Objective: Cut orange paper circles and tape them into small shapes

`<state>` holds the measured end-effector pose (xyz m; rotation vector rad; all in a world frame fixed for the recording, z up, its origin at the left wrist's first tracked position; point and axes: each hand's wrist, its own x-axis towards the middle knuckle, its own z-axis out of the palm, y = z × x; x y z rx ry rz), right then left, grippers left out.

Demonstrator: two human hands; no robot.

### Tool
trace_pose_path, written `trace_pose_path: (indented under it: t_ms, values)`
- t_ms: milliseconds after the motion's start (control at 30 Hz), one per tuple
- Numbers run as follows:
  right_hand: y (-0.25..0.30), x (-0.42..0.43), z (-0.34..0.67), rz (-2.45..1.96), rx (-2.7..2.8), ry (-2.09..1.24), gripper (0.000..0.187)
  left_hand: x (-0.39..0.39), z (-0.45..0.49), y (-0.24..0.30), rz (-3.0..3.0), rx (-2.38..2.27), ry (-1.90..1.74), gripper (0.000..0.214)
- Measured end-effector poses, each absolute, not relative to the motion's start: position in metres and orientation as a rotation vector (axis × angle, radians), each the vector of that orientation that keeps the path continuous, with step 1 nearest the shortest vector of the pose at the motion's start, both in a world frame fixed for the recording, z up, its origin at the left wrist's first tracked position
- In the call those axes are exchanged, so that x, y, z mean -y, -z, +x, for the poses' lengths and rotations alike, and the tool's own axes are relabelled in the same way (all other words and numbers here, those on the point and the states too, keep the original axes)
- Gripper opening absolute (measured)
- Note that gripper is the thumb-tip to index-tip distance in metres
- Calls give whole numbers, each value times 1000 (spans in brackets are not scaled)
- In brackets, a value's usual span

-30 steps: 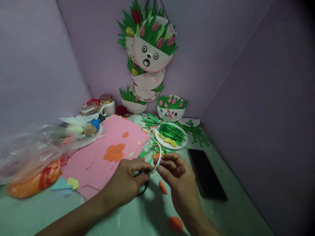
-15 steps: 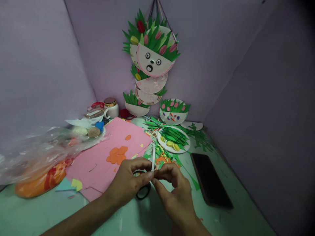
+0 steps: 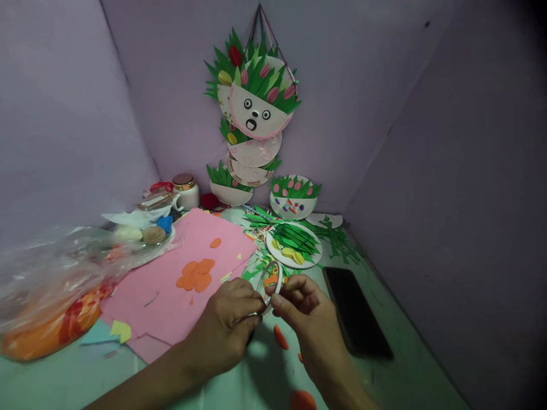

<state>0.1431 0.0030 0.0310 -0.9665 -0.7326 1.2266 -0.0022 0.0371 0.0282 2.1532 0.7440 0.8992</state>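
Observation:
A thin, narrow roll of tape [image 3: 280,277], whitish and ring-shaped, stands tilted between my hands. My left hand [image 3: 231,319] is closed, its fingertips pinching the near left side of the ring. On the ring's right side, the thumb and fingers of my right hand [image 3: 305,313] are closed on it. A bit of black, probably a scissors handle, shows under my left hand; whether the hand holds it, I cannot tell. Below and between the hands are orange paper pieces [image 3: 281,337], with a larger orange piece [image 3: 303,400] at the bottom edge.
Pink paper sheets [image 3: 149,307] bearing orange cutouts [image 3: 196,275] lie left. Beyond my hands stands a white plate [image 3: 314,261] of green strips and yellow pieces. A phone [image 3: 359,313] lies right, a plastic bag [image 3: 55,273] far left. Decorated paper plates [image 3: 260,119] hang on the wall.
The tape roll has turned from edge-on to showing its open ring. Orange pieces now show between my hands. The scissors' black handles have become mostly hidden. The view has shifted slightly right.

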Motion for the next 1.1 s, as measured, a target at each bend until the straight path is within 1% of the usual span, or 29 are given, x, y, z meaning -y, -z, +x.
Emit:
trace_pose_path:
  t_ms: [200,367,633,800,900,1000,1100]
  values:
    - [-31,0,139,-939,752,-1250,28,-37,-3,-31,2063,-824,-849,15]
    - [-32,-1,139,-912,753,-1271,25,-39,-2,-34,2037,-845,-838,19]
    - [-30,1,139,-933,847,-1194,21,-40,-1,-32,2090,-776,-900,26]
    - [-31,-1,141,-848,777,-1299,22,-38,-3,-38,1928,-809,-810,16]
    - [-30,-2,141,-823,729,-1334,25,-38,-4,-40,1882,-856,-764,16]
    - [-28,-2,143,-818,702,-1342,27,-38,-4,-38,2041,-836,-790,19]
    - [-27,-3,145,-851,675,-1310,29,-40,-5,-32,2449,-721,-884,23]
